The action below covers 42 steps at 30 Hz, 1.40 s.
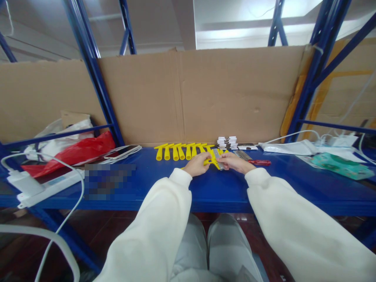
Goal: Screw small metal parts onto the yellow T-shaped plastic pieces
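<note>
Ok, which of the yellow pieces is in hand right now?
The yellow piece between the left grip and right grip, with a flat grey piece against it; the other yellow pieces sit in a row near the cardboard.

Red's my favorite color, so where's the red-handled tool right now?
In the head view, the red-handled tool lies on the blue tabletop, just right of the right hand.
</note>
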### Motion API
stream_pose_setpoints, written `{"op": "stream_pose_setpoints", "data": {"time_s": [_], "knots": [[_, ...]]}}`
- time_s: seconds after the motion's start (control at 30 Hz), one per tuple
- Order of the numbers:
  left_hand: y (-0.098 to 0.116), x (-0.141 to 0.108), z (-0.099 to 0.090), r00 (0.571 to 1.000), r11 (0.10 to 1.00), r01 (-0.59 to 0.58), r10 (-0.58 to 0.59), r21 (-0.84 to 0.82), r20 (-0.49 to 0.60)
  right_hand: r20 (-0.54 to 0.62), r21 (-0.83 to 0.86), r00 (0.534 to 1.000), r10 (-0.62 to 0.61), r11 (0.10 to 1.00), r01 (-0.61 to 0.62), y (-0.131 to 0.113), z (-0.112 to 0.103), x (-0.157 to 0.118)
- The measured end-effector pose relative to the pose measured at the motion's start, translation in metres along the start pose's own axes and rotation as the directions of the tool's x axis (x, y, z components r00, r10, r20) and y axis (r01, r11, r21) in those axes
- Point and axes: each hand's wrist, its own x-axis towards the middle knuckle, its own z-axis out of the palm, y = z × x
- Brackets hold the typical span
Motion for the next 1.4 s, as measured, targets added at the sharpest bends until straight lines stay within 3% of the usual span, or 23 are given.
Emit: {"op": "stream_pose_setpoints", "data": {"time_s": [0.27,0.4,0.63,0.77,0.83,0.9,1.0,1.1,1.17,1.3,1.4], "knots": [[0.005,0.001,0.007,0.995,0.994,-0.015,0.004,0.104,0.099,0.053,-0.092,0.998,-0.02,0.995,0.025,0.0,0.002,-0.002],[0.006,0.001,0.006,0.997,0.991,0.018,-0.028,0.129,0.076,0.068,0.003,0.997,0.035,0.999,-0.035,-0.005,0.0,-0.003],[0.013,-0.001,0.006,0.994,0.985,-0.004,-0.015,0.172,0.112,-0.12,0.076,0.99,0.068,0.995,-0.06,-0.01,0.003,0.004],[0.012,0.0,0.007,0.996,0.988,-0.021,0.008,0.151,0.085,-0.184,-0.015,0.982,0.033,0.999,-0.037,-0.007,0.005,0.013],[0.01,0.0,0.007,0.997,0.988,-0.007,-0.005,0.152,0.076,-0.193,-0.103,0.981,0.003,0.994,-0.023,-0.007,-0.001,0.019],[0.008,0.0,0.006,0.997,0.989,0.018,-0.028,0.148,0.067,-0.276,-0.239,0.959,-0.064,0.971,-0.004,-0.007,-0.013,0.025],[0.006,0.0,0.003,0.996,0.99,0.065,-0.072,0.126,0.047,-0.473,-0.488,0.862,-0.18,0.868,-0.087,-0.005,-0.035,0.033],[0.005,0.0,0.002,0.994,0.989,0.089,-0.095,0.115,0.048,-0.553,-0.627,0.824,-0.124,0.713,-0.314,-0.004,-0.048,0.034],[0.005,0.0,0.002,0.993,0.989,0.09,-0.098,0.117,0.061,-0.558,-0.672,0.825,-0.089,0.631,-0.387,-0.004,-0.048,0.031],[0.006,0.001,0.002,0.992,0.99,0.093,-0.101,0.107,0.071,-0.489,-0.807,0.867,-0.096,0.428,-0.407,-0.007,-0.035,0.027],[0.007,0.0,0.002,0.993,0.991,0.094,-0.1,0.09,0.068,-0.45,-0.85,0.888,-0.099,0.352,-0.391,-0.01,-0.027,0.027]]}}
